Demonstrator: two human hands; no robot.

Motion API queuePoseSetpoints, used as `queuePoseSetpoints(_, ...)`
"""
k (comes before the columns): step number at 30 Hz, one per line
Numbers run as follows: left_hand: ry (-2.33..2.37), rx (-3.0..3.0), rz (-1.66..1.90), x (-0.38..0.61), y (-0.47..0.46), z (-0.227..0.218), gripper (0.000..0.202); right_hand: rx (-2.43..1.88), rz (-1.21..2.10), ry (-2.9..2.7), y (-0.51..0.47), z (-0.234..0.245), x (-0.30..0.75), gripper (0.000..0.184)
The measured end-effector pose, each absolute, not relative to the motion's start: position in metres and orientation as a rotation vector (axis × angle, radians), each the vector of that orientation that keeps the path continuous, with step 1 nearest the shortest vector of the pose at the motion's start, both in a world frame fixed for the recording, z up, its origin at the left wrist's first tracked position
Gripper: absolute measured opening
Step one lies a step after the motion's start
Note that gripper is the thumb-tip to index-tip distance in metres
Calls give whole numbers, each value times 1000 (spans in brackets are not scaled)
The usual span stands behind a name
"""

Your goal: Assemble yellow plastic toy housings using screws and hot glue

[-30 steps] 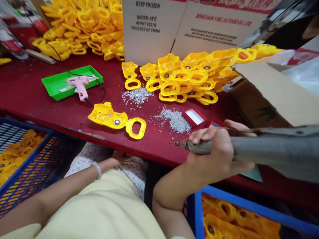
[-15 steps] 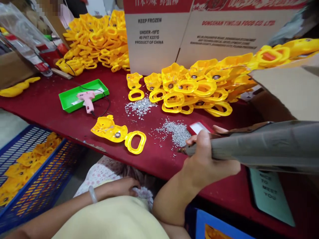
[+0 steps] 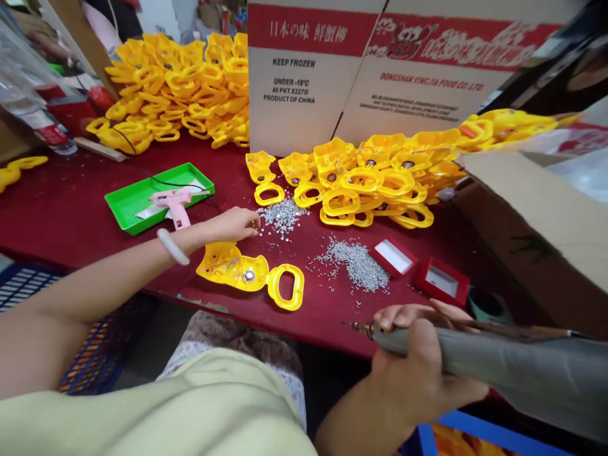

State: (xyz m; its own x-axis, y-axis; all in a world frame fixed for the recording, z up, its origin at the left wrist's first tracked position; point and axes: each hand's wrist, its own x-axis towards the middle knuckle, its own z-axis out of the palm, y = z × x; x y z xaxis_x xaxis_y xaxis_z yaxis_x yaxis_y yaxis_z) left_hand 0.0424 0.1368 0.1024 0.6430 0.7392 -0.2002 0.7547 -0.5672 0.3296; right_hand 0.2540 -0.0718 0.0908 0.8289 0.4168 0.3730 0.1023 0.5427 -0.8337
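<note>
Yellow casing (image 3: pixel 259 273): glossy plastic, near worktop's (image 3: pixel 71 221) front edge
Screws (image 3: pixel 358 265): shiny metal
Screwdriver (image 3: pixel 513 367): matt, smooth barrel
Carton (image 3: pixel 304 126): printed cardboard

On my feed I read one white carton (image 3: pixel 327 117). Left panel, red band (image 3: pixel 308 30): "日本の味 鲜蟹柳" in white. Below, in black: "KEEP FROZEN", "UNDER -18°C", "40 PKT X227G", "PRODUCT OF CHINA". Right panel, in red: "DONGSHAN YINGJIA FOOD CO. LTD". Beneath it, small black lines; I cannot transcribe them all reliably. On the band above, larger stylised white characters beside a cartoon figure (image 3: pixel 405 42). Bottle label (image 3: pixel 52 132): red, lettering illegible to me.
</note>
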Motion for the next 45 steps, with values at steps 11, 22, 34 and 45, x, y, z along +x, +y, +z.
queuePoseSetpoints(11,1161,2571,-78,64,172,52,18,-1020,382,-847,-44,86,241,27)
queuePoseSetpoints(22,852,1141,648,12,30,88,16,-765,462,-862,-33,95,211,22)
queuePoseSetpoints(34,720,310,695,12,-28,35,28,-699,683,-1130,-53,112,150,17)
queuePoseSetpoints(45,716,501,835,8,-30,27,18,-735,608,-1183,-40,109,137,15)
